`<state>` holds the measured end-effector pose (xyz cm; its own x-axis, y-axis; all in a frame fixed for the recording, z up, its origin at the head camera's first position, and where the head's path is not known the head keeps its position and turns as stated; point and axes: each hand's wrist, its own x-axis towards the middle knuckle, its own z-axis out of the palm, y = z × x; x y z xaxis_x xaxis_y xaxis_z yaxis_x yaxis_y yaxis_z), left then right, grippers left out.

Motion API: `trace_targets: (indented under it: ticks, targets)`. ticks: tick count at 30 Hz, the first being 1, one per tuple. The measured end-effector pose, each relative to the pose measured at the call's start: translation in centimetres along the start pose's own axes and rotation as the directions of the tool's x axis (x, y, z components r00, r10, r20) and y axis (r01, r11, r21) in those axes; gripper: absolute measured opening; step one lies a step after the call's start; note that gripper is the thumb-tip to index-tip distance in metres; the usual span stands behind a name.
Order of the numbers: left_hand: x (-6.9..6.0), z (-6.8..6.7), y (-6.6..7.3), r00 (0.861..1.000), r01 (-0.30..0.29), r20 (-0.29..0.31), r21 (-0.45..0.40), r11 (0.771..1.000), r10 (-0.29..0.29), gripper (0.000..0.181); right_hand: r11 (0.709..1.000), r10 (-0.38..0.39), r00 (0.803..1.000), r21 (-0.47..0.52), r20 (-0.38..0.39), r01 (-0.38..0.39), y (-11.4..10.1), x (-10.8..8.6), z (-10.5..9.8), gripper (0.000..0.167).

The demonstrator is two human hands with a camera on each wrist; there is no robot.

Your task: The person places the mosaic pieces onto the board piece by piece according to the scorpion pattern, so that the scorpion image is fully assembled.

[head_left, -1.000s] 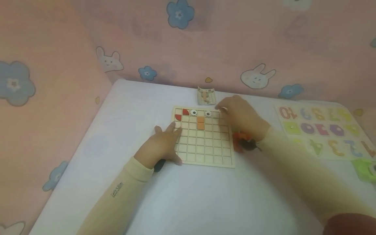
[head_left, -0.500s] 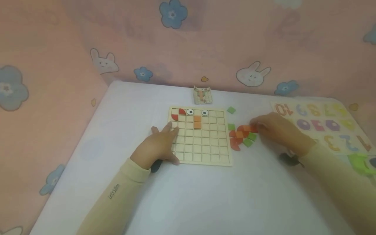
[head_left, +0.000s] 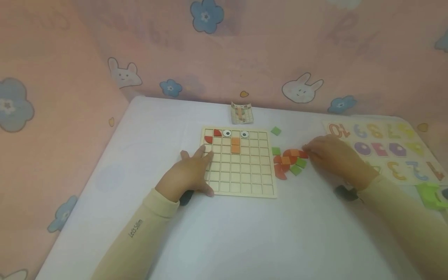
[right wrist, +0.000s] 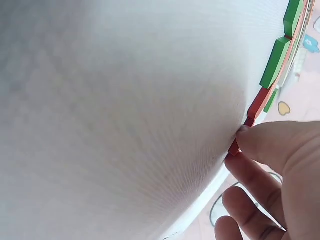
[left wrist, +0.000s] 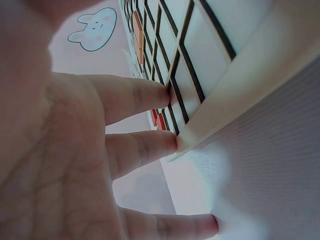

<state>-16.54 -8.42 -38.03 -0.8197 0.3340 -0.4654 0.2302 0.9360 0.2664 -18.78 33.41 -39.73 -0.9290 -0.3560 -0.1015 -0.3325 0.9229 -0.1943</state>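
Observation:
A square wooden grid board (head_left: pixel 241 169) lies flat on the white table. Set in its upper cells are two red quarter-round tiles (head_left: pixel 217 133), two round eye tiles (head_left: pixel 244 134) and two orange square tiles (head_left: pixel 235 144). My left hand (head_left: pixel 185 173) rests on the board's left edge with fingers spread; the left wrist view shows two fingertips (left wrist: pixel 162 95) touching the rim. To the right of the board, my right hand (head_left: pixel 332 157) pinches a red tile (right wrist: pixel 235 146) between thumb and forefinger at the end of a loose pile of red, orange and green tiles (head_left: pixel 286 160).
A small picture card (head_left: pixel 241 113) stands behind the board. One green tile (head_left: pixel 276 131) lies apart near its upper right corner. Farther right are a number puzzle board (head_left: pixel 378 147) and a bright green object (head_left: pixel 430 195). The patterned pink wall (head_left: pixel 224 62) borders the table behind.
My right hand has moved from the board's upper right side rightward to the far end of the tile pile, uncovering the tiles. My left hand has stayed on the board's left edge.

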Motion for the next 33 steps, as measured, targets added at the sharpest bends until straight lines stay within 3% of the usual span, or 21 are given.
trace_targets:
  ticks: [7,10,14,17,19,23,26,29,33]
  targets:
    - [0.0,0.0,0.0,1.000,0.002,-0.001,0.002,1.000,-0.002,0.127,0.995,-0.058,0.997,0.076,-0.051,0.062,0.7,-0.9,0.0,0.045]
    - [0.1,0.0,0.0,1.000,0.004,-0.002,-0.001,1.000,-0.004,0.127,0.989,-0.096,0.994,0.106,-0.043,0.100,1.4,-0.9,0.1,0.048]
    - [0.1,0.1,0.0,1.000,0.003,0.000,-0.002,1.000,-0.003,0.127,0.993,-0.078,0.997,0.093,-0.015,0.079,1.5,0.0,-0.4,0.045]
    - [0.0,0.0,-0.1,1.000,0.001,0.001,-0.001,1.000,-0.001,0.127,0.997,-0.050,0.998,0.055,-0.029,0.051,0.7,1.5,-1.3,0.038]
    - [0.0,0.0,-0.1,1.000,0.001,0.001,0.001,1.000,-0.001,0.126,0.996,-0.075,0.995,0.043,-0.062,0.078,-0.1,2.6,-1.9,0.034]
    - [-0.1,-0.1,0.1,1.000,0.000,0.003,-0.001,1.000,0.000,0.126,0.978,-0.202,0.972,0.027,-0.116,0.207,-2.3,5.6,-2.2,0.022]
    - [-0.2,-0.2,0.0,1.000,-0.002,0.003,-0.005,1.000,0.002,0.125,0.963,-0.263,0.959,0.031,-0.110,0.267,-4.1,8.1,-1.9,0.016]
    - [-0.1,-0.2,-0.1,1.000,-0.004,0.001,-0.012,1.000,0.004,0.125,0.957,-0.276,0.958,0.065,-0.079,0.281,-5.8,10.2,-1.3,0.013]
    - [0.0,0.0,-0.1,1.000,0.001,0.002,-0.028,1.000,-0.001,0.126,0.933,-0.349,0.936,0.083,-0.047,0.351,-7.2,12.0,-0.6,0.012]
